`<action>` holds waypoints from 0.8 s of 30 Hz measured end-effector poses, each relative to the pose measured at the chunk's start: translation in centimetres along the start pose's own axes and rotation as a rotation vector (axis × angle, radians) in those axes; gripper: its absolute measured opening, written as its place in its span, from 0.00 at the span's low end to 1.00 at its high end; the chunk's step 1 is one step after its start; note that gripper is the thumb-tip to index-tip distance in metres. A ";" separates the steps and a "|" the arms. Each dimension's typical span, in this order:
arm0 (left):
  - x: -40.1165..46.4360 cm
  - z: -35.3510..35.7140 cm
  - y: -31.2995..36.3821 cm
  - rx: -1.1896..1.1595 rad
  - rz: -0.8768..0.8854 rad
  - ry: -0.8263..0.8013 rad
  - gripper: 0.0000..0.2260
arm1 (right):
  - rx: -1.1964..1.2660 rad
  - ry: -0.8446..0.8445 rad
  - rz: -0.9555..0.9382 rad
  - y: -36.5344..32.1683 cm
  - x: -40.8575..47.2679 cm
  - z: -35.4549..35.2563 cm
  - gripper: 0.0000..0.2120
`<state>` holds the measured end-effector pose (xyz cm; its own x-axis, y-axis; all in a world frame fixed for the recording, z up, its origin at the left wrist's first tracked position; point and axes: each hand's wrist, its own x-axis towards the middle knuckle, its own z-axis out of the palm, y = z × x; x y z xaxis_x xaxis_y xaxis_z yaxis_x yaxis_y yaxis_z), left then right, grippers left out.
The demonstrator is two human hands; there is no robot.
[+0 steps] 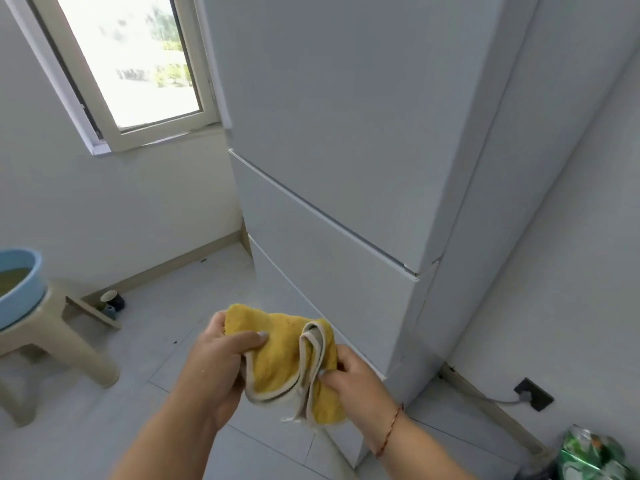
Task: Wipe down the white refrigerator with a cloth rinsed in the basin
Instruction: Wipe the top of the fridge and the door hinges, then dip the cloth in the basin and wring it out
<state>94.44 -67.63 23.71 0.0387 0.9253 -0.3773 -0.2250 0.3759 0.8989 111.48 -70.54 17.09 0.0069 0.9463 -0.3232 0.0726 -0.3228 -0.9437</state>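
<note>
Both forearms are bare, with no sleeves in view. The right wrist wears a thin reddish-brown cord bracelet [390, 429]. The left hand [221, 362] has pale, light-painted fingernails.

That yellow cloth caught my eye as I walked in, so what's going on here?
A person holds the yellow cloth in both hands, the left hand and right hand, in front of the white refrigerator. The cloth isn't touching it yet. A blue basin sits on a stool to the left.

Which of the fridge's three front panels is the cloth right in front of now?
The lowest panel: the yellow cloth, held by both hands, overlaps it in view. The middle panel and tall top door lie above, uncovered.
</note>
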 end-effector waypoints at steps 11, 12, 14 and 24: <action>2.9 -6.8 7.0 -0.093 0.089 -0.107 0.22 | 0.188 -0.137 -0.120 -3.7 9.0 4.4 0.23; 3.6 -7.6 7.7 -0.088 0.087 -0.110 0.24 | 0.175 -0.171 -0.141 -4.5 10.4 5.2 0.24; 5.1 -9.1 9.2 -0.094 0.086 -0.121 0.25 | 0.102 -0.272 -0.183 -6.2 13.5 7.1 0.28; 14.0 -17.7 15.7 -0.369 0.105 0.056 0.20 | 0.035 -0.965 0.089 -9.1 27.3 17.5 0.26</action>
<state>74.24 -49.61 28.60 -0.0540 0.9499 -0.3078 -0.5606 0.2263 0.7966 93.52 -42.05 15.58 -0.8117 0.5025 -0.2977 0.0814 -0.4074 -0.9096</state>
